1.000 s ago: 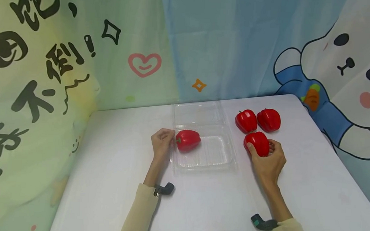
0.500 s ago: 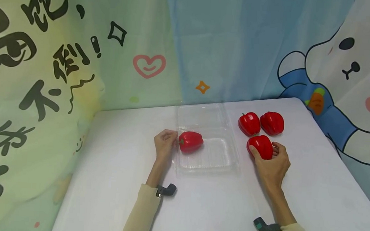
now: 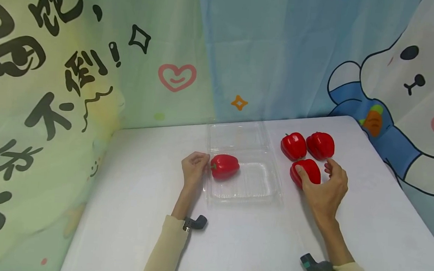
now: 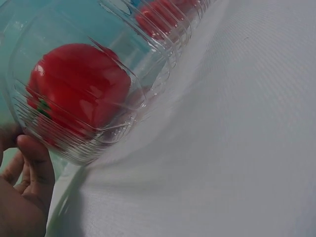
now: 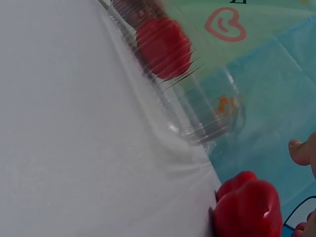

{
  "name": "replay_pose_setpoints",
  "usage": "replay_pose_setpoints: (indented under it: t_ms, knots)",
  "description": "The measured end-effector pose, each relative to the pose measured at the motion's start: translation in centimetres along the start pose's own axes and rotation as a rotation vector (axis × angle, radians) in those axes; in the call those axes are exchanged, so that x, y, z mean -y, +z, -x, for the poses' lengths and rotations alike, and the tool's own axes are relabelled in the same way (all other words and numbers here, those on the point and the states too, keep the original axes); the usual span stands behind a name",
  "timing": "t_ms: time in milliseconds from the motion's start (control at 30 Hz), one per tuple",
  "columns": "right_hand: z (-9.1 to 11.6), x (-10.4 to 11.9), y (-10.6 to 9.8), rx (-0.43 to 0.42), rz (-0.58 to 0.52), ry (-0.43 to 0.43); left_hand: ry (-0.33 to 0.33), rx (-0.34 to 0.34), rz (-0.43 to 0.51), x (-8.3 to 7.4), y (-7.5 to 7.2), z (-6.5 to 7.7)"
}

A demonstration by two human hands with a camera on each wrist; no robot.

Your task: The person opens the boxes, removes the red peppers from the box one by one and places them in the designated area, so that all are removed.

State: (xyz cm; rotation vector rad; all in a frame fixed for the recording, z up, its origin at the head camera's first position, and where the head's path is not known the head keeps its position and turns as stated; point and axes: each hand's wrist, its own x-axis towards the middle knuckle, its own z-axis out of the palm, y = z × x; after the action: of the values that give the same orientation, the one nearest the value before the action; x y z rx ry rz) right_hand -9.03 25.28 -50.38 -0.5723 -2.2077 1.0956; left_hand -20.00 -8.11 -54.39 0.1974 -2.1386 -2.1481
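A clear plastic clamshell container lies with its lid folded back, and one red bell pepper lies on its side at the left of the base. My left hand pinches the container's left rim between thumb and finger, as the left wrist view also shows. To the right, my right hand is spread beside the front red bell pepper. In the right wrist view, the thumb stands apart from a bell pepper. Two more bell peppers, one left and one right, sit just behind.
All of this rests on a white-covered table. A printed curtain hangs along its back edge and left side, and a bear figure is printed on it at the right. Each wrist carries a dark camera mount, the left mount and the right mount.
My right fingers have loosened from the front pepper and moved slightly right, while that pepper remains near the other two. My left hand keeps its pinch on the container. The head view has shifted slightly.
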Motion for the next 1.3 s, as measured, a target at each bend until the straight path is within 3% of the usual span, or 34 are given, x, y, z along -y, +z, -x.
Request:
replay_pose_setpoints:
  t_ms: [167, 300, 733, 1033, 1167, 1300]
  knots:
    - [-0.4, 1.0, -0.1, -0.014, -0.045, -0.075, 0.002, 0.003, -0.007, -0.1, -0.1, 0.0]
    - [-0.8, 1.9, 0.3, 0.035, -0.097, -0.161, 0.005, 0.006, 0.012, -0.1, 0.0, 0.0]
    - [-1.4, 4.7, 2.6, 0.433, -0.243, -0.313, 0.003, 0.005, 0.014, 0.0, 0.0, 0.2]
    - [-1.1, 6.0, 4.7, 0.734, -0.232, -0.365, -0.005, 0.007, 0.017, 0.1, -0.1, 0.3]
    - [-0.7, 6.6, 5.7, 0.814, -0.199, -0.396, -0.002, 0.002, 0.013, 0.0, -0.1, 0.3]
    - [-0.4, 7.0, 6.6, 0.84, -0.203, -0.423, -0.01, 0.0, 0.014, 0.0, -0.1, 0.3]
